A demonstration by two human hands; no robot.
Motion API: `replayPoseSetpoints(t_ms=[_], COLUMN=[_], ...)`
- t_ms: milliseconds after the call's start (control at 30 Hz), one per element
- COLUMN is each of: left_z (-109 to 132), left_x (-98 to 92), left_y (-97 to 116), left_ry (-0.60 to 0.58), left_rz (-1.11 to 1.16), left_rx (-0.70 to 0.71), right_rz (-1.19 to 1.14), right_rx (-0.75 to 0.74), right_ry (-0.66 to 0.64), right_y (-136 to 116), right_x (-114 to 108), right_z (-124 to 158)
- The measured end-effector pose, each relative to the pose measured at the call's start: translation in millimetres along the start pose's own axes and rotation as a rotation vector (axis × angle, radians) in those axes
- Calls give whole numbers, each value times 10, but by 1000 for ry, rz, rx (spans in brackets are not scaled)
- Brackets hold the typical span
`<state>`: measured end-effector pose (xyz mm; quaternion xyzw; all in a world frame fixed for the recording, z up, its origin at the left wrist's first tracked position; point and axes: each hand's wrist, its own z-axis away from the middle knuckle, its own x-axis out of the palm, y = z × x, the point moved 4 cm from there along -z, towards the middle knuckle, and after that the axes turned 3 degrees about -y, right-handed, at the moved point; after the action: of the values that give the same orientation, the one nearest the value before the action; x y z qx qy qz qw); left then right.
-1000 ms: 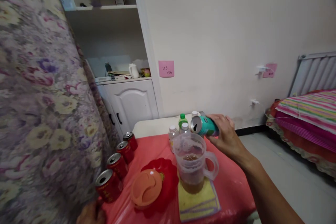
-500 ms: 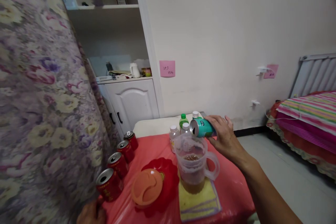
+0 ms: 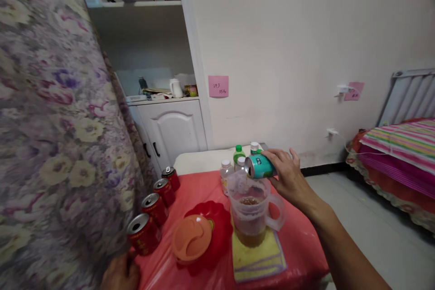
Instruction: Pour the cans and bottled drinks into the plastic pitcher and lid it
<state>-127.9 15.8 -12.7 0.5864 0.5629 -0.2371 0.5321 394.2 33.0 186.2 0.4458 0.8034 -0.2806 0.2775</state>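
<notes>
My right hand (image 3: 283, 170) is wrapped round a teal drink can (image 3: 261, 166), tipped on its side with its opening over the rim of a clear plastic pitcher (image 3: 249, 222). Brown liquid with foam stands inside the pitcher, whose handle points right. Under it lies a folded yellow cloth (image 3: 258, 265). At the table's lower left edge rests my left hand (image 3: 120, 273), partly cut off, thumb apart from the fingers, holding nothing that shows. Just above it is the nearest red can (image 3: 144, 234), first in a row of several. An orange divided dish (image 3: 192, 239) sits on a red scalloped plate (image 3: 220, 231).
Several small bottles, one a green-capped bottle (image 3: 238, 154), stand behind the pitcher. A red plastic cover (image 3: 200, 190) lies over the table. A floral curtain (image 3: 61, 136) hangs close on the left; a white cabinet (image 3: 176, 127) is behind. The bed (image 3: 401, 154) stands at right.
The teal can is tilted slightly further down towards the pitcher. The view has shifted slightly; the left hand stays by the nearest red can.
</notes>
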Motion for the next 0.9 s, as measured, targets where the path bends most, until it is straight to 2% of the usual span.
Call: replayPoseSetpoints(t_ms=[900], left_z=[1], left_x=[22], left_y=[27], left_ry=[-30], left_rz=[-49], left_rx=[-13], right_rz=[50], right_rx=[-22], right_ry=[-8], right_y=[-17], right_x=[-44], right_z=[14])
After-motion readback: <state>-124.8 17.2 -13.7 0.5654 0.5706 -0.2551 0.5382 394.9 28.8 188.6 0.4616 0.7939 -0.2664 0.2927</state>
